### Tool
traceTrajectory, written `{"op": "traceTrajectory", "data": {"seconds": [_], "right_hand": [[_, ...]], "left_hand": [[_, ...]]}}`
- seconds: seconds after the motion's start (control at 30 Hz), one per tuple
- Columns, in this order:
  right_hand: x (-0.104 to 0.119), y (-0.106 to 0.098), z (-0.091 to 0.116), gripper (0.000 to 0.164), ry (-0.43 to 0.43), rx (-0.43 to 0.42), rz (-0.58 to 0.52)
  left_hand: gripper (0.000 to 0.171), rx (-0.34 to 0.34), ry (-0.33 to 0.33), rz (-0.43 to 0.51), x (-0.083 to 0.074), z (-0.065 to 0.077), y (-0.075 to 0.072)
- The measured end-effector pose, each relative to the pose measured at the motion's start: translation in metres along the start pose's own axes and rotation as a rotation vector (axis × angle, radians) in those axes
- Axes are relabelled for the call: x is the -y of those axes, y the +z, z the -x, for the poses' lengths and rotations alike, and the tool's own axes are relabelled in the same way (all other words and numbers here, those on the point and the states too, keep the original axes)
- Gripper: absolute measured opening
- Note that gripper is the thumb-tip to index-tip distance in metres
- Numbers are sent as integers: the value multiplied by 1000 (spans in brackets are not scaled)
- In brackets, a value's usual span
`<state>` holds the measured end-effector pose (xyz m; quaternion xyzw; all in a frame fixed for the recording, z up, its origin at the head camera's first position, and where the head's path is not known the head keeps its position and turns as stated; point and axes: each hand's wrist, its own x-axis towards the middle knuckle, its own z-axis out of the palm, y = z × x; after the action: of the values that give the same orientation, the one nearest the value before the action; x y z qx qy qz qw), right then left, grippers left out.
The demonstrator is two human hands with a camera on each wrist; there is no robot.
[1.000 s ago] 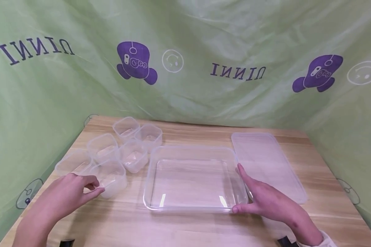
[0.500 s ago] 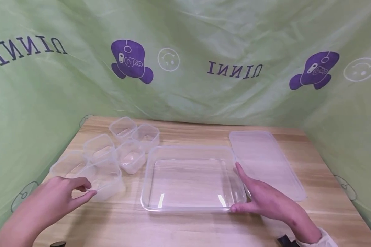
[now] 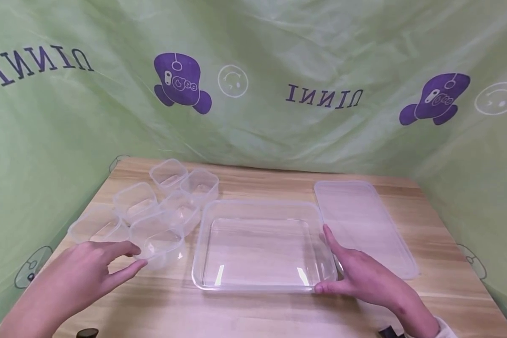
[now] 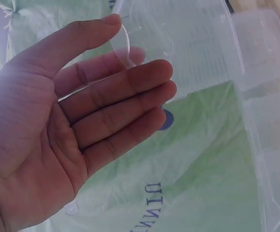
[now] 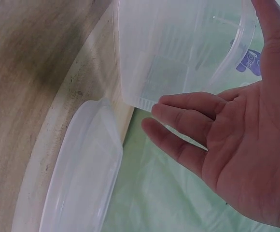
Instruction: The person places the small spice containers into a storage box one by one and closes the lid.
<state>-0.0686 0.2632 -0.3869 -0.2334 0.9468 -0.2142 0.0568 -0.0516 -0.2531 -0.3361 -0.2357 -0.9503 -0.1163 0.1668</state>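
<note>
Small clear tub (image 3: pixel 160 256) has shifted right with left hand (image 3: pixel 90 267) since half-second ago; now just left of large clear box (image 3: pixel 259 253), thumb and index pinching tub's rim. Whether tub touches table (image 3: pixel 219 319): hard to tell. Right hand (image 3: pixel 365 270) spread, fingers nearly straight, touching box's right near corner. Five more tubs (image 3: pixel 136 203) left of box, outlines overlapping. Lid (image 3: pixel 363 225) right of box, partly hidden by hand.
</note>
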Motion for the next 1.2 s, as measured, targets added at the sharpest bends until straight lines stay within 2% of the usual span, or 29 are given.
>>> {"op": "traceTrajectory", "data": {"seconds": [0.07, 0.2, 0.27, 0.43, 0.67, 1.03, 1.2], "right_hand": [[0, 0, 0, 126, -4, -7, 34], [1, 1, 0, 126, -11, -16, 95], [2, 1, 1, 126, -8, -19, 104], [4, 2, 1, 125, -9, -16, 88], [5, 3, 3, 123, -5, -13, 77], [11, 4, 5, 123, 13, -28, 100], [12, 5, 5, 122, 19, -31, 111]], "left_hand": [[19, -61, 63, 23, -2, -2, 2], [47, -190, 182, 48, -8, -9, 6], [57, -233, 217, 41, -12, -14, 7], [57, -291, 268, 28, -19, -26, 6], [57, -255, 314, 55, -29, -40, 10], [53, -230, 375, 147, -43, -67, 36], [37, -172, 401, 160, -47, -79, 44]]}}
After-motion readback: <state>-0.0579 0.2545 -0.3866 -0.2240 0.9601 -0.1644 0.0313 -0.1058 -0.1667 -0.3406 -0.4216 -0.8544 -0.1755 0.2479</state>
